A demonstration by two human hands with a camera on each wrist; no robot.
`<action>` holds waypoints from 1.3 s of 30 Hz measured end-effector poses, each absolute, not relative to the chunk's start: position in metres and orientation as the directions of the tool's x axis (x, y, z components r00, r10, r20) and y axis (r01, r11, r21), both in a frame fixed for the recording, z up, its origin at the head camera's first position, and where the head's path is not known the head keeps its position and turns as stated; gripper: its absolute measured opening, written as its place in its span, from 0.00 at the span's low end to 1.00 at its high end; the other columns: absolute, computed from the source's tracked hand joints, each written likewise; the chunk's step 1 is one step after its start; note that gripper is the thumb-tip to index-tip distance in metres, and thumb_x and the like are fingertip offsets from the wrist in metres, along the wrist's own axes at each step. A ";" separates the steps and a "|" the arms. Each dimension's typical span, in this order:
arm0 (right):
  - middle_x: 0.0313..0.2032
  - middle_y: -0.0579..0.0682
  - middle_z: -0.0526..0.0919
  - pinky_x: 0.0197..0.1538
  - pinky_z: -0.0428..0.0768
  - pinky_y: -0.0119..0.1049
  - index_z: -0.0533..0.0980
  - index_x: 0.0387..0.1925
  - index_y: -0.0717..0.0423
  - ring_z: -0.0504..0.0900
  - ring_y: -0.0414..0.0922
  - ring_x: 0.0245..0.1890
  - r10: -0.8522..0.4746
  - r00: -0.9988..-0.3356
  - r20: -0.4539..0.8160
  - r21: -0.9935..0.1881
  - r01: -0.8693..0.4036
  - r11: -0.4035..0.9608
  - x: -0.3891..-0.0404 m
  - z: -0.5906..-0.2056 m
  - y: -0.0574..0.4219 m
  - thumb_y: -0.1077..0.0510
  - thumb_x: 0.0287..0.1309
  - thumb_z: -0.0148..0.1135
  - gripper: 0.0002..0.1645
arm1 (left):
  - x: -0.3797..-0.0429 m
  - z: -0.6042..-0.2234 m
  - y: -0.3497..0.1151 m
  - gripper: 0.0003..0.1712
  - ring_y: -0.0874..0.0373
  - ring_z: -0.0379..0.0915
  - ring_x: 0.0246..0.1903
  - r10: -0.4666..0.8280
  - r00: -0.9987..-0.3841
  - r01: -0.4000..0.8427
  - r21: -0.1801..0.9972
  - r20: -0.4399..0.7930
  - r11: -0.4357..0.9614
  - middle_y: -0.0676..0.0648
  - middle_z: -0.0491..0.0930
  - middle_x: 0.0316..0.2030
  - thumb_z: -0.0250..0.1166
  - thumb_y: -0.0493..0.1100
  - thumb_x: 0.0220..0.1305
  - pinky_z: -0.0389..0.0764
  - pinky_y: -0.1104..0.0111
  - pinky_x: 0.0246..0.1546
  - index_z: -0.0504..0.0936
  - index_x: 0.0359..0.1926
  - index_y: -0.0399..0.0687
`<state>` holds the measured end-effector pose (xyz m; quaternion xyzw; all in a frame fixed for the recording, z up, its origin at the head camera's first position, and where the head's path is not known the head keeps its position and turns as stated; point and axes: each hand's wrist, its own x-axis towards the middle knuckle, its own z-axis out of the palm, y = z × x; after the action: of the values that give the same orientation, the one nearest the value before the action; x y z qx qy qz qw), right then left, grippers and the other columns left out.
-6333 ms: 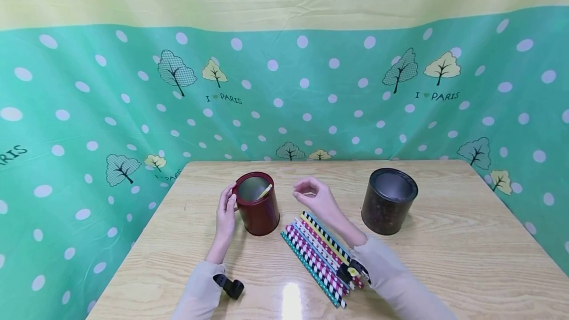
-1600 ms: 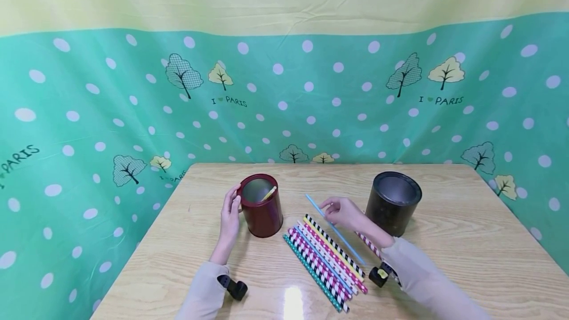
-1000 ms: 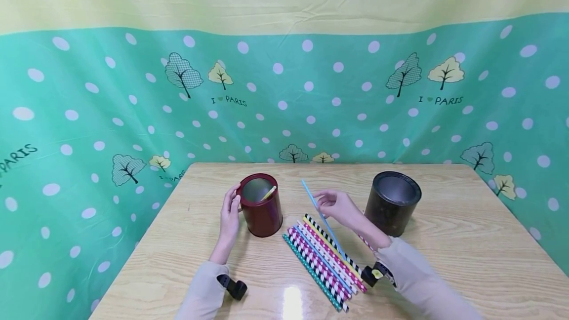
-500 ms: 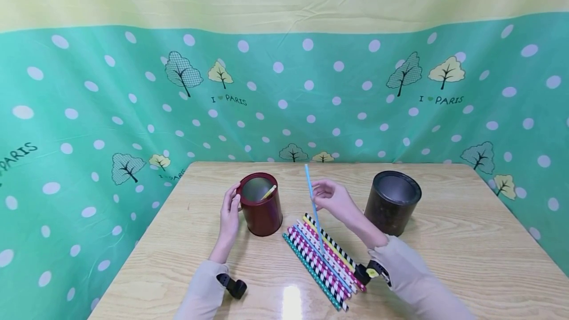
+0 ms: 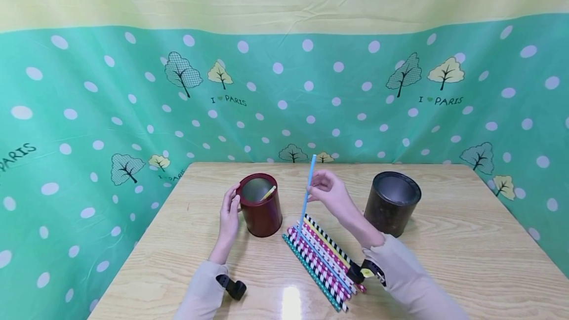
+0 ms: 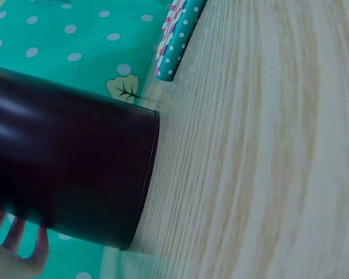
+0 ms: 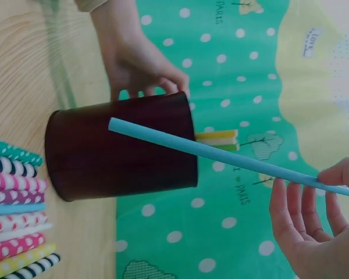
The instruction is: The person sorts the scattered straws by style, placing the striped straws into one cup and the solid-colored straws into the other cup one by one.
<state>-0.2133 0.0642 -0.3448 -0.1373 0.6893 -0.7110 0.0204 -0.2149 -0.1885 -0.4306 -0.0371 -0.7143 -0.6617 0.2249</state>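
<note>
My right hand (image 5: 331,194) pinches a plain light-blue paper straw (image 5: 305,201) around its upper part. The straw stands nearly upright and slightly tilted, its lower end overlapping the row of straws in the head view. In the right wrist view the straw passes across the dark red can (image 7: 122,157), with thumb above and fingers below it. My left hand (image 5: 228,214) rests its fingertips against the can's left side, near the rim. Yellow, white and green straws (image 7: 218,139) stick out of the can's mouth. The can stands upright on the table.
Between the arms lies a row of patterned straws (image 5: 317,265), dotted and striped, with green at its left edge. A black can (image 5: 392,204) with a dark open mouth stands to the right. Behind the wooden table (image 5: 467,241) hangs a green dotted cloth (image 5: 306,137).
The right hand, empty 6.3 seconds ago, has picked up the blue straw. Since then it has lifted the straw, turned it upright and carried it left. The left hand stays at the red can.
</note>
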 end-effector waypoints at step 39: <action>0.34 0.59 0.76 0.44 0.76 0.38 0.67 0.37 0.73 0.76 0.43 0.34 -0.129 -0.913 0.388 -0.909 -0.355 -0.219 -0.209 -0.322 0.023 0.73 0.48 0.57 0.12 | -0.228 -0.450 -0.195 0.19 0.67 0.67 0.41 -0.254 -0.878 0.388 0.914 0.407 0.121 0.54 0.70 0.43 0.46 0.41 0.66 0.70 0.70 0.34 0.66 0.56 0.41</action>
<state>-0.2091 0.0234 -0.3215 -0.1951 0.6204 -0.7560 -0.0747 -0.2281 -0.1955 -0.4504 -0.0475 -0.7081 -0.6614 0.2427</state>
